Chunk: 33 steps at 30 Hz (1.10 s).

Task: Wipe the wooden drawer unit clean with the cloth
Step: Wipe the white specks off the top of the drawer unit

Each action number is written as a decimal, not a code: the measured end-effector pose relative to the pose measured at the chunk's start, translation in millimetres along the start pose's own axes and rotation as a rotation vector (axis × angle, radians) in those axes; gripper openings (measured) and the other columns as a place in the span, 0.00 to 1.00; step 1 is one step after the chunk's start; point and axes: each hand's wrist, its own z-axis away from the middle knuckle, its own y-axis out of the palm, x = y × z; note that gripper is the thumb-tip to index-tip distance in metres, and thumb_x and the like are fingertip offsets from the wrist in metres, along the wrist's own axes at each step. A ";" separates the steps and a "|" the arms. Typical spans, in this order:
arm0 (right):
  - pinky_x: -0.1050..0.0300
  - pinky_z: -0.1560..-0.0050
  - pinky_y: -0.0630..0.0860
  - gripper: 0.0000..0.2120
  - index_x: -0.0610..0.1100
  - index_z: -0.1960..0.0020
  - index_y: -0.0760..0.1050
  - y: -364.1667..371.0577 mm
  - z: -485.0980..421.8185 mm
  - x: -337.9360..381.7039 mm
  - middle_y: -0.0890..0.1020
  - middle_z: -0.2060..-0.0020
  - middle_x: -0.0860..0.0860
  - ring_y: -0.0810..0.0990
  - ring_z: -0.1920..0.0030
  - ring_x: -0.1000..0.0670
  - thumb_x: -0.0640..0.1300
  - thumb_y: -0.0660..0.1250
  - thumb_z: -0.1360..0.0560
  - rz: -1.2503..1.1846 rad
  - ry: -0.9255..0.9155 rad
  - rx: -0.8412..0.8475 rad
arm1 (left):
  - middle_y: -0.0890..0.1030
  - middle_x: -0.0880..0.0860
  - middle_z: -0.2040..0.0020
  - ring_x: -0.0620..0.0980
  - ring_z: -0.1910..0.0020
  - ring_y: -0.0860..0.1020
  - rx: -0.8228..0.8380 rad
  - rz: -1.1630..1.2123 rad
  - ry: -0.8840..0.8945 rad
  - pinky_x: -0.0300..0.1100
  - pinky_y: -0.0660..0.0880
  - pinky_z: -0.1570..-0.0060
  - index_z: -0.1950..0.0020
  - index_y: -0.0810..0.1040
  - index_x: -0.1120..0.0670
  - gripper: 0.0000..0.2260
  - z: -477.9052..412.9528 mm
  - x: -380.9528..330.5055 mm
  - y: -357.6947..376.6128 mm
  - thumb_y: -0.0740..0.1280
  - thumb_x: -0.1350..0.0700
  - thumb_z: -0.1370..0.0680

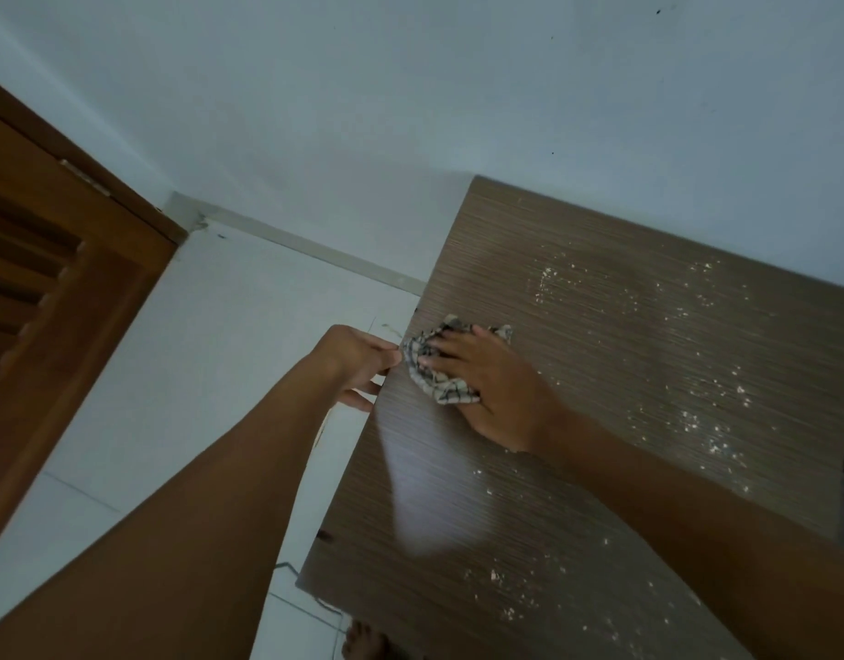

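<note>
The wooden drawer unit (601, 373) shows its brown, grained top, dotted with white crumbs and dust on its right and near parts. A crumpled checked cloth (434, 369) lies on the top near its left edge. My right hand (486, 378) presses down on the cloth with spread fingers. My left hand (358, 364) is cupped just off the left edge of the top, beside the cloth, with its fingers loosely curled; nothing shows in it.
A white wall (410, 88) stands behind the unit. A brown wooden door (53, 302) is at the left. The floor is white tile (220, 350) with a thin cable (315, 602) near the unit's front corner. A bare foot (362, 643) shows at the bottom.
</note>
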 end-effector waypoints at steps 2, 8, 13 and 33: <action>0.48 0.26 0.52 0.22 0.47 0.33 0.74 4.5 16.4 8.3 0.75 0.33 0.48 0.68 0.29 0.49 0.51 0.61 0.26 -0.015 -0.005 0.007 | 0.82 0.57 0.49 0.55 0.56 0.82 -0.027 0.016 0.008 0.50 0.81 0.60 0.44 0.81 0.58 0.08 2.7 -0.7 2.2 0.69 0.58 0.23; 0.50 0.25 0.49 0.23 0.47 0.33 0.73 31.4 85.1 47.4 0.75 0.32 0.48 0.66 0.28 0.51 0.49 0.61 0.27 -0.050 0.015 0.038 | 0.81 0.57 0.50 0.56 0.56 0.81 -0.015 -0.014 0.002 0.49 0.81 0.60 0.45 0.81 0.57 0.08 14.9 29.4 21.2 0.70 0.58 0.23; 0.51 0.24 0.48 0.23 0.48 0.33 0.73 39.5 101.8 61.0 0.74 0.32 0.50 0.65 0.28 0.51 0.47 0.62 0.27 -0.059 -0.015 0.088 | 0.82 0.56 0.50 0.55 0.57 0.81 -0.041 -0.002 -0.003 0.48 0.81 0.61 0.45 0.82 0.56 0.08 9.6 21.5 14.1 0.70 0.58 0.23; 0.59 0.62 0.80 0.09 0.56 0.44 0.74 -120.9 111.9 57.3 0.83 0.51 0.54 0.84 0.55 0.53 0.52 0.56 0.19 -0.781 0.809 -0.500 | 0.53 0.54 0.21 0.54 0.22 0.52 -0.221 -0.810 0.610 0.52 0.59 0.27 0.22 0.57 0.51 0.31 13.1 16.8 65.9 0.65 0.46 0.22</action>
